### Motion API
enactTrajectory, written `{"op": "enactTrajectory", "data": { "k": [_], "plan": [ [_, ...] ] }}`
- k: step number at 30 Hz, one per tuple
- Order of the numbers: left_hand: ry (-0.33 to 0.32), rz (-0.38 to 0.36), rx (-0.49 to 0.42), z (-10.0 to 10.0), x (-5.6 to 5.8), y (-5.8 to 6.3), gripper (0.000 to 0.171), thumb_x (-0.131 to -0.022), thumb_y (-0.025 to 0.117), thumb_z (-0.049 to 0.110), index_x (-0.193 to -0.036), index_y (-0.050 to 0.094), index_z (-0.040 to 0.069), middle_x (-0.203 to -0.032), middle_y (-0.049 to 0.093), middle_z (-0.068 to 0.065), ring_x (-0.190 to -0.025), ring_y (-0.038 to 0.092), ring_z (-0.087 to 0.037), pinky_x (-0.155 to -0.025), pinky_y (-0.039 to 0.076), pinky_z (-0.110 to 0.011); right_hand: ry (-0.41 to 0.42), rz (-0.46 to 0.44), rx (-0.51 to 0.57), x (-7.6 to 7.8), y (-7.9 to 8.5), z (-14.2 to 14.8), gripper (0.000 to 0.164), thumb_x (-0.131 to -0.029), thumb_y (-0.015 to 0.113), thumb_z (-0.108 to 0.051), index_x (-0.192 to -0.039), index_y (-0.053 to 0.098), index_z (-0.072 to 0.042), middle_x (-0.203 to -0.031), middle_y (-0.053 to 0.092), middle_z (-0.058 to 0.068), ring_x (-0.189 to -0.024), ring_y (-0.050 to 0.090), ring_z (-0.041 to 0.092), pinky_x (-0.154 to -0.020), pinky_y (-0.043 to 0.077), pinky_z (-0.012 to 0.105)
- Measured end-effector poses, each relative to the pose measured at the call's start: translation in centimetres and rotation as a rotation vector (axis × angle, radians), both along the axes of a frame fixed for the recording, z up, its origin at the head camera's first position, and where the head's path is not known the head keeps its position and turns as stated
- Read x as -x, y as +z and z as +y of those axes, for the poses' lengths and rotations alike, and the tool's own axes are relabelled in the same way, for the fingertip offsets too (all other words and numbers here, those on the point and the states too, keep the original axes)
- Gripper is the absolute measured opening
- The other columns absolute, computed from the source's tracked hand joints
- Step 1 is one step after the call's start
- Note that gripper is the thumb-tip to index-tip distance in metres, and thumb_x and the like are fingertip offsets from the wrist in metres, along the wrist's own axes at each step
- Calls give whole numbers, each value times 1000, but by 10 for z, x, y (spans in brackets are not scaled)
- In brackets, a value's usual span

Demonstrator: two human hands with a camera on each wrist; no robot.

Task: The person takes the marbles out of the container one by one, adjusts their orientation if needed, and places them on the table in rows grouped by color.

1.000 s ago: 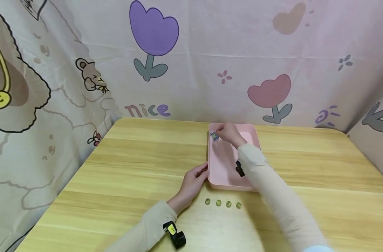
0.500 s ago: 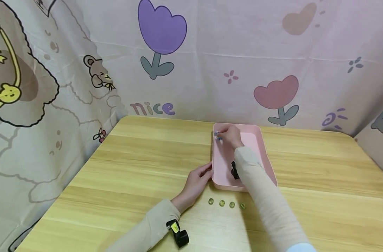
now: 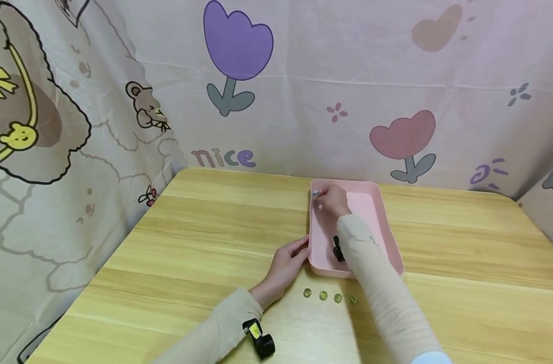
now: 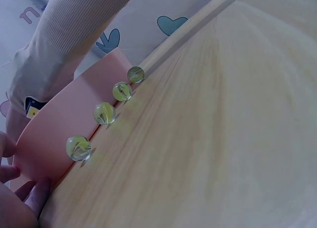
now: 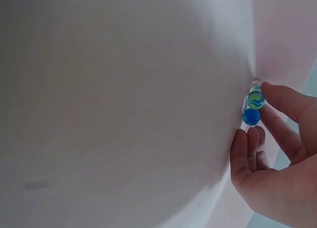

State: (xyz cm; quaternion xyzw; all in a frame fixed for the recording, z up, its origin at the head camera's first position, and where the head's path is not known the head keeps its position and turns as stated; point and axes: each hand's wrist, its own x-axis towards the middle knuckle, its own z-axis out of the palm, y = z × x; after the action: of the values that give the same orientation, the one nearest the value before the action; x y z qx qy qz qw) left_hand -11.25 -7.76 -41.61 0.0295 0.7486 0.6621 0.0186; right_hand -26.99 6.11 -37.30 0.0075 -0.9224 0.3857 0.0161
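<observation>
A pink tray [image 3: 324,260] lies on the wooden table. My left hand [image 3: 283,268] touches the outside of its left wall close to the near corner, fingers loosely extended. My right hand [image 3: 333,199] reaches into the tray's far left corner. There the right wrist view has its thumb and a finger pinching a green-blue marble [image 5: 255,99], with a blue marble [image 5: 251,116] just below. A clear marble partly shows behind them. Several clear yellow-green marbles [image 4: 79,148] stand in a row on the table along the tray's near wall.
The wooden table [image 3: 221,227] extends on both sides of the tray. A printed curtain [image 3: 294,111] hangs behind and along the left. Black wrist cameras [image 3: 260,341] sit on both sleeves.
My right hand has shifted slightly towards the near side and closed over the blue marbles, hiding more of them. My left hand keeps its place at the tray. The head view has turned slightly left.
</observation>
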Motion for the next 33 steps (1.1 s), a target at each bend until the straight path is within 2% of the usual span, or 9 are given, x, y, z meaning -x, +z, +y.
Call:
{"op": "enactTrajectory", "data": {
  "k": [8,14,18,25,28,33],
  "plan": [
    [2,16,-27,-1,-3,2,39,-95,60,14,-133,58,4,-130,59,-12,-122,51,-26,-100,45,-38,13,-4,-14,-3,3,-2,8,-80,73,-6,-80,70,1,-71,62,5,-75,54,23,-69,46,30],
    [-4,3,-20,0,-2,-1,38,-96,59,14,-133,58,6,-130,59,-11,-122,51,-25,-99,46,-35,46,-20,14,-1,1,2,14,-86,69,-10,-83,67,4,-74,61,7,-71,52,20,-62,42,25],
    [-7,13,-15,0,-3,-1,38,-96,59,14,-133,58,5,-130,59,-12,-122,52,-26,-99,46,-35,45,-60,84,0,-1,7,20,-89,67,-14,-87,67,6,-76,60,8,-72,49,19,-64,40,26],
    [-11,30,-37,0,-3,1,38,-97,58,13,-133,57,2,-131,58,-15,-121,52,-28,-99,46,-38,83,-171,331,4,5,14,21,-91,62,-8,-102,67,10,-74,61,3,-64,45,12,-59,39,23],
    [-9,26,-43,0,-3,1,38,-97,58,13,-133,57,2,-131,58,-15,-120,52,-28,-98,47,-37,95,-208,381,4,6,19,21,-92,59,-6,-103,65,11,-69,58,-1,-57,43,10,-55,38,22],
    [0,14,-20,0,-2,0,38,-96,59,14,-133,58,3,-130,59,-13,-120,52,-26,-98,47,-36,101,-250,459,5,6,23,26,-95,56,-4,-113,61,14,-73,61,1,-55,44,8,-52,38,18]
  ]
}}
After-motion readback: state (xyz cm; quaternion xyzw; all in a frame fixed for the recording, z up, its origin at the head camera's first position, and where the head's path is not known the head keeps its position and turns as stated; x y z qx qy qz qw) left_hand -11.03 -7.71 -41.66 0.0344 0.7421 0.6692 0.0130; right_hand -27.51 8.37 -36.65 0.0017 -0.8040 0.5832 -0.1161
